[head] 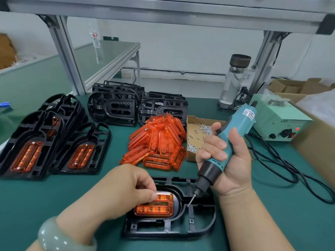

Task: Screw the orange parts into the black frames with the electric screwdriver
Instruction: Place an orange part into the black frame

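A green-topped bench [299,223], seen from above by the person working at it. Near the middle of the front edge, a black plastic frame [174,232] with a rounded right end lies flat on the bench. An orange translucent rectangular part [154,209] sits in the frame's oval opening. The left hand [125,187], with a pale green bangle [54,236] on its wrist, pinches the far edge of this orange part between thumb and forefinger, the other fingers curled. The right hand [228,160] is wrapped firmly round a teal electric screwdriver [235,134], held tilted with its black nose down. Its thin metal bit [191,199] meets the frame's inner rim just right of the orange part. Whether a screw is on the tip cannot be told.

Behind the frame, mid-bench, is a loose pile of orange parts [157,142]. Just beside it on the right is an open cardboard box of small silver screws [197,134]. Toward the back edge stand two stacks of empty black frames [114,107]. Along the left side lie frames already fitted with orange parts [27,147]. At the back right corner are a pale green power box [279,124] with a red light and a clear glass bottle with a dark cap [233,82]. A black cable [290,171] trails across the bench.
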`<state>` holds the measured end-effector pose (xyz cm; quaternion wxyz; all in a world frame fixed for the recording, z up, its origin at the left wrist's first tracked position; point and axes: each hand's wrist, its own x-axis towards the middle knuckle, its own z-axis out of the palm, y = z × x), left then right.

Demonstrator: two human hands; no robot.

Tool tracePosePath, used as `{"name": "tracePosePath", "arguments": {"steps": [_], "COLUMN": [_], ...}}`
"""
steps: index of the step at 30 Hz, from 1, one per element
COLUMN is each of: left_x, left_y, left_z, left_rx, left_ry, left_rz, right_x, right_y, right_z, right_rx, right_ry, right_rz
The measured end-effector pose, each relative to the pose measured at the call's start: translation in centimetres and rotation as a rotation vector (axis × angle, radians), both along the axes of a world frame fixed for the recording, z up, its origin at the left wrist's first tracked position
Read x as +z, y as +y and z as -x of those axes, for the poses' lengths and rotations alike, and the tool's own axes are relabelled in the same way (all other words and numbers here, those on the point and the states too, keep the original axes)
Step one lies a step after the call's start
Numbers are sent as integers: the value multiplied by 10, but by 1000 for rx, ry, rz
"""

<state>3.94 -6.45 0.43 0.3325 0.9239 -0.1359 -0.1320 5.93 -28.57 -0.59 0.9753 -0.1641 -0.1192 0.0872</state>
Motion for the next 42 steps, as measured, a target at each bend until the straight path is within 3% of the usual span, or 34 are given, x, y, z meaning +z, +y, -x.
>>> {"name": "tracePosePath", "arguments": {"steps": [6,12,16,20,42], "left_x": [-11,-16,-13,-13,-26], "left_y": [-1,-3,3,8,-13], "left_z": [3,4,7,7,2], "left_rx": [25,-11,-82,-233,-144], "left_ry": [-286,-378,-370,-343,-341], "left_rz": [-126,-117,-74,-249,-199], "right_x": [0,-1,-1,0,1], "right_y": [1,2,0,0,-7], "right_z": [1,0,0,-1,0], "right_rx": [-19,-21,-15,-9,-32], "right_ry": [7,8,9,8,-17], "right_rz": [22,27,17,9,7]}}
